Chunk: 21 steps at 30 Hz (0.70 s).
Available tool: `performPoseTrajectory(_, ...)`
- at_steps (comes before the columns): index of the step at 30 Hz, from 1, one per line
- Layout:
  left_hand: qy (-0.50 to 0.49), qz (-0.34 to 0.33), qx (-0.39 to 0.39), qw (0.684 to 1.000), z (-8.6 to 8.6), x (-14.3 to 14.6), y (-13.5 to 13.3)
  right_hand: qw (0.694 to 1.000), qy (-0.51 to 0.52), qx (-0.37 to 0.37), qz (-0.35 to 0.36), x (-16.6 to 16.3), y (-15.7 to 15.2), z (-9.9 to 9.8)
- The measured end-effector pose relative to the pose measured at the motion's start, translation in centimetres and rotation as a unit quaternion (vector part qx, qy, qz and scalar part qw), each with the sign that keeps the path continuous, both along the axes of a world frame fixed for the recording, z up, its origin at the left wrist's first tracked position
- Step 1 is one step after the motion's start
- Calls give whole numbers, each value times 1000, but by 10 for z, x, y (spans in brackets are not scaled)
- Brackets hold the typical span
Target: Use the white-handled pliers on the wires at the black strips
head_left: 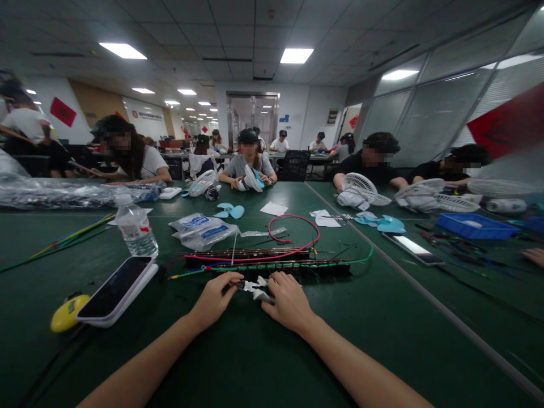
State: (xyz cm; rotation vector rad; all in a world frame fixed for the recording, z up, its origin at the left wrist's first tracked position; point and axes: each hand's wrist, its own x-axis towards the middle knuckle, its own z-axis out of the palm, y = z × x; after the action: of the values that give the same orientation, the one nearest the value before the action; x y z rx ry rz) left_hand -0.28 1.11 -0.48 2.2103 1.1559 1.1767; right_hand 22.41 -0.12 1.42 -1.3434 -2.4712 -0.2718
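We have both hands low on the green table [382, 317], close together and just in front of the long dark strips [263, 264] that lie side by side across it. Our left hand [215, 299] is curled, its thumb and fingertips pinched on the dark end of a small pale tool [255, 289]. Our right hand [288, 301] is folded over the tool's other end, knuckles up, fingers bent down around it. What kind of tool it is we cannot tell. It sits between the two hands, just above the tabletop and just short of the nearer strip. A red wire [297, 224] loops up from the strips and a green wire [361, 258] curves off their right end. To our left lie a phone [114, 289] in a white case, touching a yellow thing [66, 314], and farther back a water bottle [135, 226] stands upright. Clear plastic bags [204, 229] and a blue fan blade [229, 211] lie beyond the strips. Other people sit round the far side with white fans [359, 190] before them.
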Motion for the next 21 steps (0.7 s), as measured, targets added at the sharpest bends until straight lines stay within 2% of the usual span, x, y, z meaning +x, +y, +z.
performPoseTrajectory(12, 4, -5, -6, 1000, -2, 0, 1, 999, -13, -34, -27, -2, -1, -1)
performPoseTrajectory(21, 47, -5, 35, 998, -2, 0, 2, 999, -14, -35, -36, -2, -3, 2)
